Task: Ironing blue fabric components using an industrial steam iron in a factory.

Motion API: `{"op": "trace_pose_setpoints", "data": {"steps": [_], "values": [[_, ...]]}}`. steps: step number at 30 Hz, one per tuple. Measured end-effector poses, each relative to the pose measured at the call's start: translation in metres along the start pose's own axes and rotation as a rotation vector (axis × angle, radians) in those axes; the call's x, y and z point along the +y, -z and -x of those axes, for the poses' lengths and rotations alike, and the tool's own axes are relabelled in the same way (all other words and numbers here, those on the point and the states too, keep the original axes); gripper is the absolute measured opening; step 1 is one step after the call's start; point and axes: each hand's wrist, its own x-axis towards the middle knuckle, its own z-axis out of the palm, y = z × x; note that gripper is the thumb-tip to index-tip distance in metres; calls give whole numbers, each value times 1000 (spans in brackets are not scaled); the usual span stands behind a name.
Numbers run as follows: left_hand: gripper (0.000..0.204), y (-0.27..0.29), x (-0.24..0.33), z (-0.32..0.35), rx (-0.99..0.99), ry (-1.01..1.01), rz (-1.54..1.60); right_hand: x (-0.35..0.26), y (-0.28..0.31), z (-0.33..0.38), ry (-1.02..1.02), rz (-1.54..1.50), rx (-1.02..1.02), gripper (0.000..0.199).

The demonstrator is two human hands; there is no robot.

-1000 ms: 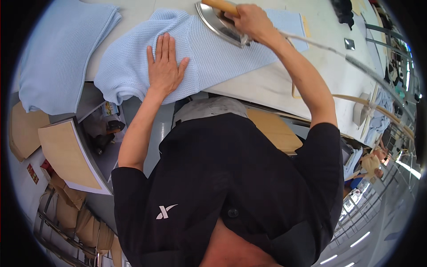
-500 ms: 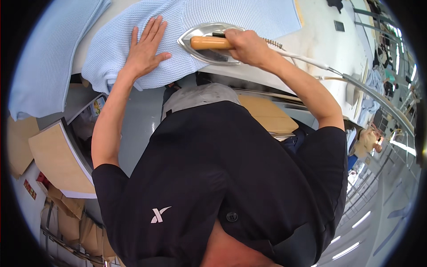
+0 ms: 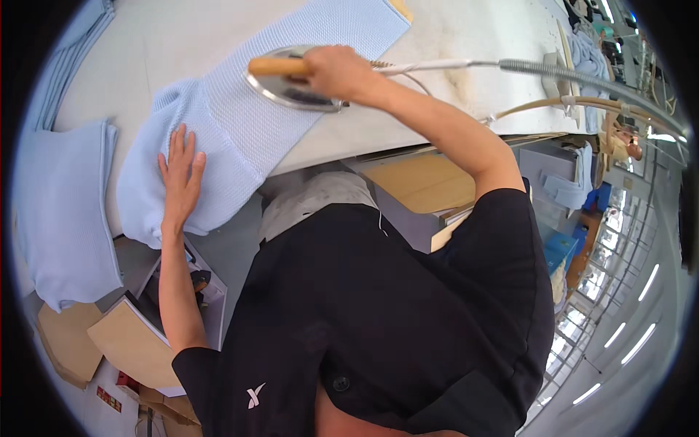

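A light blue knitted garment (image 3: 255, 135) lies across the white table, its left part bunched and hanging over the front edge. My left hand (image 3: 182, 178) rests flat on that bunched part with the fingers stretched out. Farther right, my right hand (image 3: 338, 73) is wrapped round the wooden handle of an iron (image 3: 291, 95). The iron's metal body sits on the knit, its tip pointing left. My hand hides the rear of the handle. A pale hose (image 3: 437, 65) runs from the iron's back to the right.
Folded blue knitwear (image 3: 69, 211) is stacked at the left, partly over the table edge. The white table (image 3: 495, 102) extends to the right, where a ribbed metal hose (image 3: 582, 71) and tan tubes (image 3: 539, 107) cross. Cardboard sheets (image 3: 135, 339) stand below at the left.
The view has turned and shifted. Along the knit, the iron in my right hand now sits farther from my left hand, which lies flat on the bunched part.
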Motion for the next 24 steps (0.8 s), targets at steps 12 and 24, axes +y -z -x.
{"op": "trace_pose_setpoints", "data": {"steps": [12, 24], "values": [[66, -57, 208, -276, -269, -524, -6, 55, 1, 31, 122, -57, 14, 14], [76, -99, 271, -362, -490, -513, -37, 171, 23, 61, -195, -35, 131, 25]]}}
